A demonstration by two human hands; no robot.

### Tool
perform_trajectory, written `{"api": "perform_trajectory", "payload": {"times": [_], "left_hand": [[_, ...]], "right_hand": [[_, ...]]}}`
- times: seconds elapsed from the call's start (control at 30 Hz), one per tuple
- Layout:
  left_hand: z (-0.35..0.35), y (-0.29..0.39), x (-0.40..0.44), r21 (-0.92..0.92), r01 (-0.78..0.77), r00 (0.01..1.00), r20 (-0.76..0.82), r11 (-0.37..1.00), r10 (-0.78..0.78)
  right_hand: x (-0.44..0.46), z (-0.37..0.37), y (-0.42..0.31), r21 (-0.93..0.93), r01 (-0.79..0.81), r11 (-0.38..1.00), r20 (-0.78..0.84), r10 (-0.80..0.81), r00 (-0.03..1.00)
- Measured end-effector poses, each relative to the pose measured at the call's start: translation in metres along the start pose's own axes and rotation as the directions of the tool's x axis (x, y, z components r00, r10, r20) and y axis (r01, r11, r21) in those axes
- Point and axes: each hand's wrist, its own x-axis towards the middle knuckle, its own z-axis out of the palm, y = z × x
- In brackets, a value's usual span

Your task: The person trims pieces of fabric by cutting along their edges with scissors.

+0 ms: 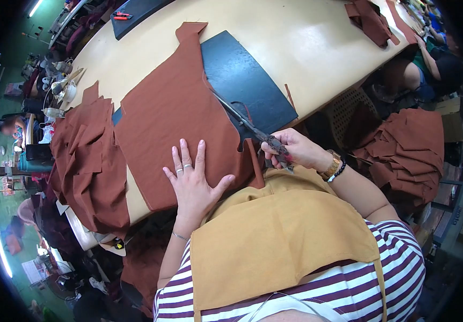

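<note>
While closed, right grip (294, 149) around scissors (258, 132)

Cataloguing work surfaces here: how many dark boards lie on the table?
2: the near board, partly under the cloth beneath the left hand, and the far board at upper left, bearing a red tool. The cloth could hide another.
</note>
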Motion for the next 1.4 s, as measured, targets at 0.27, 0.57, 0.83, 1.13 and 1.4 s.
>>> {"api": "perform_trajectory", "payload": {"times": [0.27,0.57,0.83,1.13,1.4], "left_hand": [[0.000,0.004,-0.009,0.004,-0.001,1.000,0.028,1.000,0.001],[-0.038,-0.015,0.025,-0.019,-0.055,0.998,-0.027,0.998,0.055],[-0.032,-0.033,0.247,-0.009,-0.066,0.945,-0.321,0.998,0.059],[-0.060,-0.017,0.304,-0.220,-0.144,0.985,0.060,0.965,0.161],[-0.057,-0.045,0.322,-0.894,-0.292,0.956,-0.259,0.341,0.138]], "right_hand": [[0.005,0.006,-0.004,0.030,0.002,1.000,-0.015,-0.001,1.000],[0.006,-0.003,0.009,0.016,0.051,0.999,0.049,-0.051,0.997],[0.001,0.001,0.005,-0.044,0.053,0.998,0.028,-0.052,0.998],[0.002,0.000,0.005,-0.075,0.035,0.997,0.028,-0.033,0.999],[0.000,0.002,0.002,-0.066,0.015,0.998,0.018,-0.014,1.000]]}}
